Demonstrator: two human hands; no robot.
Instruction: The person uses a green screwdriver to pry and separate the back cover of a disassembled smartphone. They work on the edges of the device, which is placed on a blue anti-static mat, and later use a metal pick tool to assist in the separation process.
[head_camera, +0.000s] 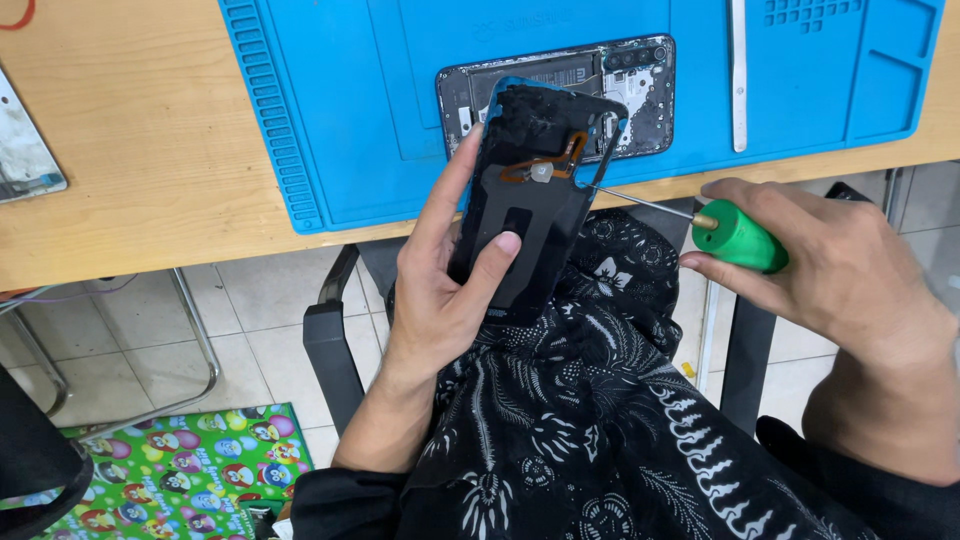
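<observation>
My left hand (445, 275) holds a black phone back cover (535, 200) by its lower part, inner side up, thumb pressed on it. An orange flex strip with a small round part sits near the cover's top. My right hand (830, 270) grips a green-handled screwdriver (740, 237); its thin metal shaft points left and its tip touches the cover's right edge. Behind the cover, an opened phone body (640, 75) lies on a blue repair mat (340, 110).
The mat lies on a wooden table (130, 150). A metal strip (738, 75) rests on the mat at the right. Part of another device (25, 150) lies at the table's left edge. Below are a black patterned garment (600, 420), chair frame and tiled floor.
</observation>
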